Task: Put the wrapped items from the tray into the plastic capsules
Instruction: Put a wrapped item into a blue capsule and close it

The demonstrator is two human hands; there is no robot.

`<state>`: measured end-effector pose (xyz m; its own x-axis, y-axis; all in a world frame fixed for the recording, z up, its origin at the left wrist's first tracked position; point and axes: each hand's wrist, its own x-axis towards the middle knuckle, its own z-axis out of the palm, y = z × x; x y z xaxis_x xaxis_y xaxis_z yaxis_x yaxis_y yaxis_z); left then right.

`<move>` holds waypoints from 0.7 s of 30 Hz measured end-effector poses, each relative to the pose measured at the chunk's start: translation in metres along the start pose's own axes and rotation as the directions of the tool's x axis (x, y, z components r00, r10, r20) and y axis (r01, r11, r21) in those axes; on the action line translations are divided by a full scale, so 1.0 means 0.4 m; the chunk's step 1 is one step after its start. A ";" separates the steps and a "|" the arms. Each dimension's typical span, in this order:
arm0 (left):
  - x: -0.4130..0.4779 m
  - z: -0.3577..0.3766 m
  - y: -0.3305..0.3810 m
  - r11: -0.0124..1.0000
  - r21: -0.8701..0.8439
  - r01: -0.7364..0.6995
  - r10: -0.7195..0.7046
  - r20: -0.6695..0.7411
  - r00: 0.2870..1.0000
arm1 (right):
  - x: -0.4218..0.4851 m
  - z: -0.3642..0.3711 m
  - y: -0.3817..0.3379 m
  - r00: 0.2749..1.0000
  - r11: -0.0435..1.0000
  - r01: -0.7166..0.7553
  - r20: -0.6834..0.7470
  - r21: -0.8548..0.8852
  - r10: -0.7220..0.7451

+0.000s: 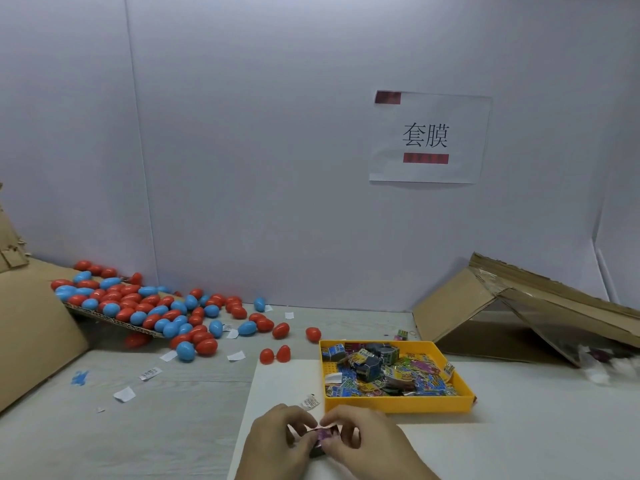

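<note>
- Wrapped item (325, 435): purple-printed, at 6 o'clock of the view, pinched between left hand (277, 436) and right hand (362, 439); hands together, fingers curled onto it, over white sheet (277, 382).
- Step, as judged: folding the packet small before loading; no capsule in hand yet.
- Yellow tray (398, 404): just beyond, at 1 o'clock of the hands, heaped with more packets.
- Open red capsule (275, 355): at 11 o'clock, halves side by side; likely next, calling for one hand freed to fetch it.
- Red and blue capsules (156, 306): farther, at 10 o'clock, spilling off cardboard flap (104, 318).
</note>
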<state>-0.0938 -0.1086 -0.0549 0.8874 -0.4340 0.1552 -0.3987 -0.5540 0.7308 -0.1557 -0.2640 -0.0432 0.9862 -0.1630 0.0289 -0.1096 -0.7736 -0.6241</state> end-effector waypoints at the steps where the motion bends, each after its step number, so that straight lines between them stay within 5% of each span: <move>1: 0.000 0.000 -0.004 1.000 -0.022 0.010 -0.010 -0.005 1.000 | 0.000 -0.003 -0.001 1.000 1.000 0.008 0.026 0.001 -0.008; 21: -0.011 -0.009 -0.017 0.962 -0.260 0.082 -0.109 -0.092 0.990 | 0.007 0.029 0.042 0.991 0.989 0.128 -0.033 -0.069 -0.131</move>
<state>-0.0942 -0.1006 -0.0582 0.9431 -0.3038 0.1350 -0.2508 -0.3835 0.8888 -0.1536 -0.2703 -0.0624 0.9874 -0.0808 0.1361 0.0094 -0.8288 -0.5595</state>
